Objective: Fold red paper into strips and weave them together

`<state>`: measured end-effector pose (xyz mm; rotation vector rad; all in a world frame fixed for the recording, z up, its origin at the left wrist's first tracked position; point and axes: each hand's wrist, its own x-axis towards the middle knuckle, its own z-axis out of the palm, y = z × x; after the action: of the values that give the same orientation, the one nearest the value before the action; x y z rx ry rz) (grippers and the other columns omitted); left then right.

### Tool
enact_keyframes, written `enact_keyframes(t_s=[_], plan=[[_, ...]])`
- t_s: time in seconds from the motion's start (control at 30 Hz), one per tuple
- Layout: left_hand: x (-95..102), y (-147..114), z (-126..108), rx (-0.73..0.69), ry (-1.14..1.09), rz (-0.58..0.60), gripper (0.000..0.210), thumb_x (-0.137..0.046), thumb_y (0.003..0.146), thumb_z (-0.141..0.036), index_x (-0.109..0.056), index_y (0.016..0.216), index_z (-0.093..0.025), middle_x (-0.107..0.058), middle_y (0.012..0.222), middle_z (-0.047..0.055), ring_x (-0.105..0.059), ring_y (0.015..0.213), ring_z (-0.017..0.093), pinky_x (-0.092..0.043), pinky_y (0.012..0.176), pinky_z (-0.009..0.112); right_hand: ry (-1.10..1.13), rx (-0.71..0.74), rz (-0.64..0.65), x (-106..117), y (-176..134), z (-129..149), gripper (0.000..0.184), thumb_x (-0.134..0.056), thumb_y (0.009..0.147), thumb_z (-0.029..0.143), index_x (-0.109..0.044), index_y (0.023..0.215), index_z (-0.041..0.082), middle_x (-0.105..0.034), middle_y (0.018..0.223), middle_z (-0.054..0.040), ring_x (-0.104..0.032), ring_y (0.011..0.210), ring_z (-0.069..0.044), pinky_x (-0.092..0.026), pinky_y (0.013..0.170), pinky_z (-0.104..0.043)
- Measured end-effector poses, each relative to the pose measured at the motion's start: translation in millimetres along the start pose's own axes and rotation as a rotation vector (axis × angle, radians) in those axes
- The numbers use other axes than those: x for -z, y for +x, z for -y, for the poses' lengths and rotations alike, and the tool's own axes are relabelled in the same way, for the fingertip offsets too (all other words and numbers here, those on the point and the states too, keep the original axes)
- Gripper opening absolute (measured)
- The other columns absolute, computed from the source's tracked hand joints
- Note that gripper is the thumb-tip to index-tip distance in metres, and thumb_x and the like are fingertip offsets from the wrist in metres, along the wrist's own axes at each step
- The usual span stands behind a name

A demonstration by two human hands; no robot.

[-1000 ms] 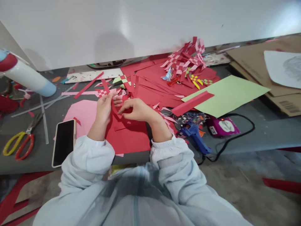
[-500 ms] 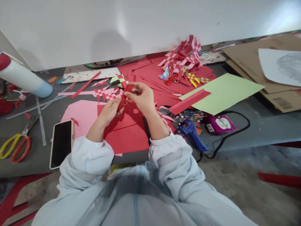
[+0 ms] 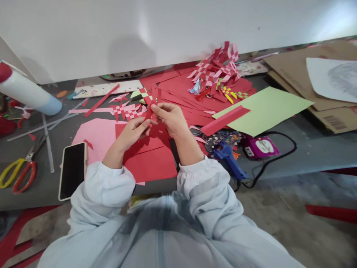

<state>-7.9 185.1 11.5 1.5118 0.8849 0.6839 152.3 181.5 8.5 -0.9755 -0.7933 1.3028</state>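
A folded strip of red paper is held up between my two hands, its ends crossing near the top. My left hand pinches the lower part between thumb and fingers. On the other side, my right hand grips the strip between thumb and forefinger. Below them lie red paper sheets on top of a pink sheet. Just behind the hands are red-and-pink checkered woven paper pieces and a green-and-red checkered piece.
At left are a phone, pliers with yellow and red handles and a white bottle. A blue glue gun, a purple box with a black cable, a green sheet and cardboard lie to the right.
My right hand has shifted slightly right and down, and its fingers sit differently on the red strip. The strip's upper ends now show standing apart. My left hand has lowered slightly.
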Motion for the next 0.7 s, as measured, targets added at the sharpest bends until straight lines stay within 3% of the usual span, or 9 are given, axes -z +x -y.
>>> enact_keyframes(t_s=[0.3, 0.7], plan=[[-1.8, -0.1, -0.7, 0.048, -0.043, 0.033, 0.045, -0.064, 0.087, -0.058, -0.069, 0.093, -0.014, -0.063, 0.066, 0.0, -0.048, 0.045, 0.007, -0.039, 0.043, 0.02, -0.021, 0.069, 0.011, -1.6, -1.6, 2.2, 0.044, -0.09, 0.051, 0.053, -0.066, 0.061, 0.018, -0.05, 0.05, 0.0071, -0.038, 0.048, -0.004, -0.031, 0.047, -0.022], [-2.5, -1.3, -3.6, 0.076, -0.028, 0.01, 0.04, -0.064, 0.089, -0.052, -0.071, 0.093, -0.014, -0.066, 0.066, 0.001, -0.052, 0.047, 0.008, -0.04, 0.045, 0.021, -0.092, 0.08, -0.004, -0.1, -2.0, 0.4, 0.043, -0.087, 0.056, 0.056, -0.066, 0.063, 0.019, -0.049, 0.053, 0.0062, -0.038, 0.051, -0.006, -0.033, 0.049, -0.023]])
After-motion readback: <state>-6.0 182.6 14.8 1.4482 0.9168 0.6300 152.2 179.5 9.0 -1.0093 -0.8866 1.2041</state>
